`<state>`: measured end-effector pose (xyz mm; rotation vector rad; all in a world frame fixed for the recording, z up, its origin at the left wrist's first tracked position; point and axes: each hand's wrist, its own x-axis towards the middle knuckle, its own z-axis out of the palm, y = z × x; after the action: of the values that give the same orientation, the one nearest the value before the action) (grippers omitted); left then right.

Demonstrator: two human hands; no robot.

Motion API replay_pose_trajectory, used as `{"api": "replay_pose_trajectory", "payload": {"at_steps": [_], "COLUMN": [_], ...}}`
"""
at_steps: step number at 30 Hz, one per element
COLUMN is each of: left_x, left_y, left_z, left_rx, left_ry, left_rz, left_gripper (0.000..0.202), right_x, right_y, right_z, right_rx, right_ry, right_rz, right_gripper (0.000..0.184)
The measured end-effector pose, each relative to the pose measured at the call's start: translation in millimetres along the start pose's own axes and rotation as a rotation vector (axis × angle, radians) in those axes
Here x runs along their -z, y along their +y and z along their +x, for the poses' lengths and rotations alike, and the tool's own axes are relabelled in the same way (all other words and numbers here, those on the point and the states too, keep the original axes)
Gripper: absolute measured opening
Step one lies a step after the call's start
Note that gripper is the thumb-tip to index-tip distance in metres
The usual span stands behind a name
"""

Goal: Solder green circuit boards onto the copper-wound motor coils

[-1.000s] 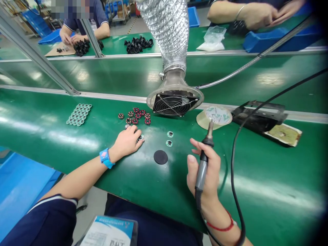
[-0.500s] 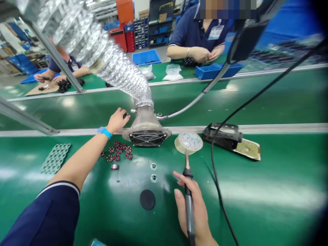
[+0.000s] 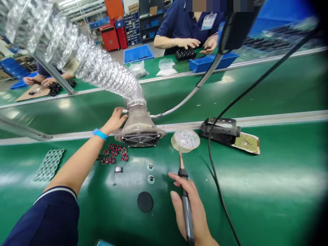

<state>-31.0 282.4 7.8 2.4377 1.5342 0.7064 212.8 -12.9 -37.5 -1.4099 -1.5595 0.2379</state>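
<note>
My left hand point(image 3: 115, 120) reaches over the metal rail beside the fume extractor hood point(image 3: 140, 131). Its thumb and fingers are apart near a small metal knob point(image 3: 125, 111), and nothing shows between them. In my right hand point(image 3: 192, 205) is a soldering iron point(image 3: 186, 208), its tip at a round tub or ring point(image 3: 185, 140) with crinkled silvery stuff inside. Two small round circuit boards point(image 3: 150, 166) lie between my hands, above a black disc point(image 3: 145, 202). Several red-and-black wound rings point(image 3: 111, 160) lie below my left wrist. Close to them is a small metallic piece point(image 3: 118, 169).
A panel of round green boards point(image 3: 49, 165) lies at the left. On the right are a black soldering-iron holder point(image 3: 220, 131) with a sponge tray point(image 3: 246, 143) and a hanging black cable point(image 3: 214, 171). A silver duct point(image 3: 102, 65) hangs overhead. Two co-workers sit across the bench.
The view has shifted slightly. A small dark piece seen in my left fingers before no longer shows. My right hand keeps the soldering iron at the tub.
</note>
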Motion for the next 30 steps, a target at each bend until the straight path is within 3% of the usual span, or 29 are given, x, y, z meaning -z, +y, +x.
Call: {"api": "replay_pose_trajectory", "payload": {"at_steps": [3,6,8,11,14,16,19,21,24,27,30], "left_x": [40.4,67.2,67.9,48.8,29.7,26.9,34.1,39.6,41.9,40.1,38.8], "left_y": [-6,16,38,65,79,88,108,122,140,150,156], "left_z": [-54,-124,-165,-204,-215,-215,-216,-218,-221,-224,-228], "left_rx": [0.161,0.222,0.193,0.178,0.237,0.285,0.350,0.394,0.395,0.426,0.408], "left_ry": [-0.008,-0.099,-0.234,-0.351,-0.357,-0.387,-0.548,-0.695,-0.817,-0.834,-0.819], "left_rz": [0.013,-0.013,-0.069,-0.158,-0.252,-0.346,-0.629,-0.938,-1.236,-1.270,-1.096], "left_gripper": [0.028,0.021,0.019,0.027,0.016,0.019,0.029,0.039,0.043,0.040,0.029], "right_x": [1,-1,-3,-7,-8,-5,5,11,18,19,16], "right_y": [1,3,4,4,-2,-12,-35,-50,-63,-64,-58], "right_z": [-3,-8,-11,-14,-15,-15,-11,-6,-1,-3,-10], "right_rx": [-0.001,0.005,0.005,0.019,0.043,0.053,0.096,0.228,0.369,0.383,0.298], "right_ry": [-0.008,-0.010,-0.006,0.002,-0.031,-0.086,-0.233,-0.375,-0.509,-0.532,-0.443], "right_rz": [0.054,0.130,0.164,0.196,0.217,0.221,0.211,0.178,0.184,0.158,0.143], "right_gripper": [0.027,0.030,0.031,0.032,0.034,0.035,0.030,0.038,0.044,0.039,0.039]}}
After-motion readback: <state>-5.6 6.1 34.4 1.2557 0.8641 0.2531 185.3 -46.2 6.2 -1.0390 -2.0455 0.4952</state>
